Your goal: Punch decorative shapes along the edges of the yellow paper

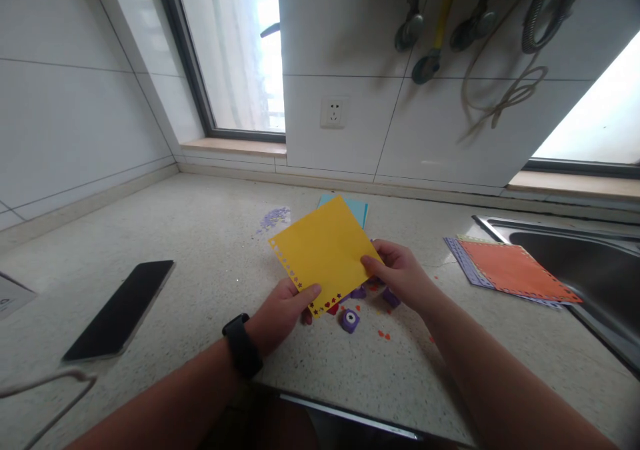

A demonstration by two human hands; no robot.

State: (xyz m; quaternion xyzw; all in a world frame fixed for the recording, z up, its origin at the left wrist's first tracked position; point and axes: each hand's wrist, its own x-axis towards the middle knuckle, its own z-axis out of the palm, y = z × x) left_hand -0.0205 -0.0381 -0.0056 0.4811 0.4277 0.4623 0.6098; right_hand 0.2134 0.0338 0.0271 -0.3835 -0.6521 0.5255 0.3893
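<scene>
A square sheet of yellow paper is raised above the counter, tilted. Small shapes are punched along its left edge and its lower edge. My left hand, with a black watch on the wrist, pinches the near corner, thumb on top. Its right corner is gripped by my right hand, whose fingers are partly behind the sheet. Just below the paper sits a purple craft punch with a white top. Another purple punch lies under my right hand, and more purple pieces are partly hidden by the sheet.
Light blue paper lies behind the yellow sheet. Purple paper bits are heaped at the back. Orange scraps dot the counter. At right, an orange punched sheet tops a stack beside the sink. A black tablet-like slab rests at left.
</scene>
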